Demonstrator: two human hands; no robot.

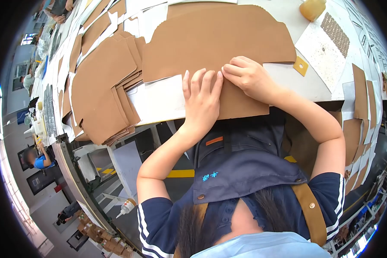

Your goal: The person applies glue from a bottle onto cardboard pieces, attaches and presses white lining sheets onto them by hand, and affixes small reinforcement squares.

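A large brown cut sheet [219, 36], like leather or a synthetic, lies across the white table with a narrower part reaching the front edge. My left hand [203, 96] rests on it, fingers stretched out and slightly apart. My right hand [249, 77] is on the same sheet, its fingers curled together into a pinch beside my left index fingertip. Whatever is between those fingertips is hidden. To the left of my left hand is a stack of similar brown pieces [101, 81], their edges overlapping unevenly.
A yellow square with a hole [301, 66] lies right of the sheet. Behind it are a white card with small brown pieces [335, 34] and a yellowish container [312, 8]. More brown pieces [360, 92] hang at the right. A white bottle [127, 207] is below the table's left end.
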